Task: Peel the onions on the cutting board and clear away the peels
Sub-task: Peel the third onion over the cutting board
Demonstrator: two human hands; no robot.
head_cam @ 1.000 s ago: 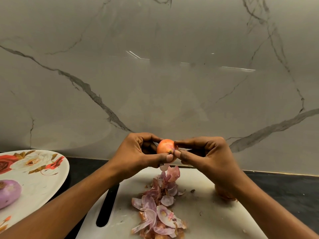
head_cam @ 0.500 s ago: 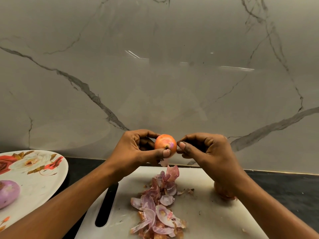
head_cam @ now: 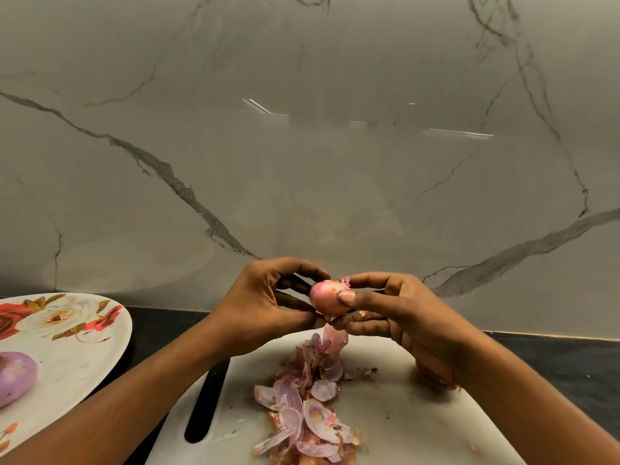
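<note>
Peels (head_cam: 302,417) lay heaped on the white cutting board (head_cam: 402,431); a peeled onion (head_cam: 13,377) sat on the floral plate (head_cam: 84,357), left. Above the board, left hand (head_cam: 258,303) and right hand (head_cam: 402,313) both pinched a partly skinned onion (head_cam: 325,298). Marble wall (head_cam: 302,162) stood behind.

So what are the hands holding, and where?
A small onion. The left hand grips its left side; the right hand pinches its right end.
</note>
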